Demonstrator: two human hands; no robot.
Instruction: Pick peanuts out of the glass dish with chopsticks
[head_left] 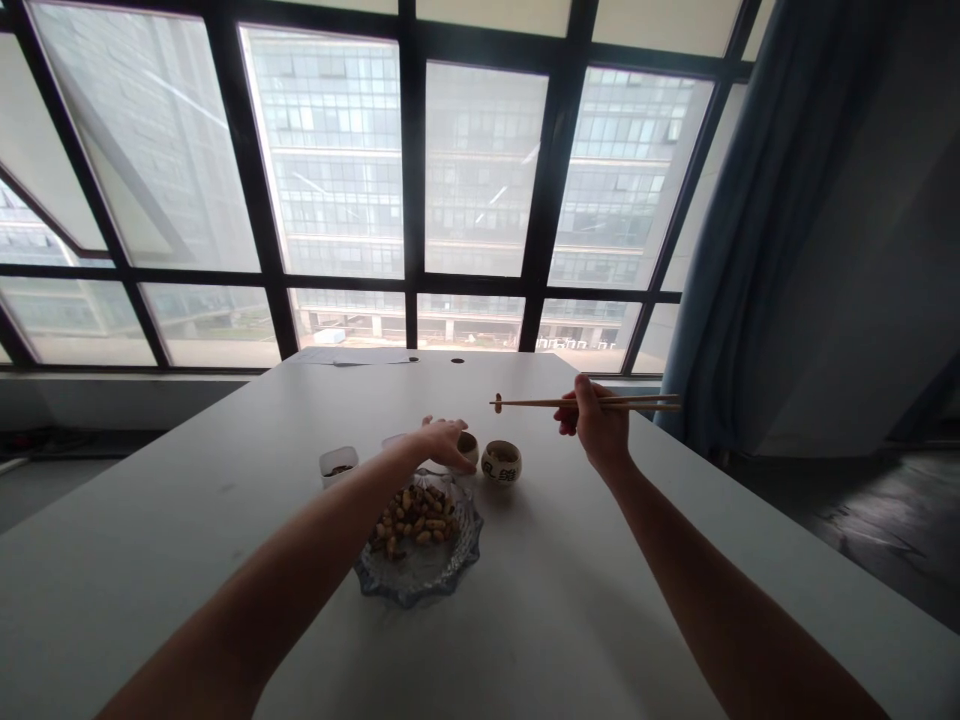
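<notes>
Honestly, right hand (pixel 598 428), closed on chopsticks (pixel 600 403), pinches peanut (pixel 497 403) at tips w/ thin grip; could drop & roll off surface (pixel 540 620). Left hand (pixel 442 441), curled round cup (pixel 469 449), may tip it.

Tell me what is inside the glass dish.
Peanuts are heaped in the far half of the glass dish; its near half shows bare glass. The left forearm crosses the dish's left rim and hides what lies beneath.

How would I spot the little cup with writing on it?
Start at the white table under the big window and find the glass dish of peanuts. Just beyond its far right edge stands a small round cup. Unlike the neighbouring cup, which the left hand covers, it stands free and shows dark characters.
</notes>
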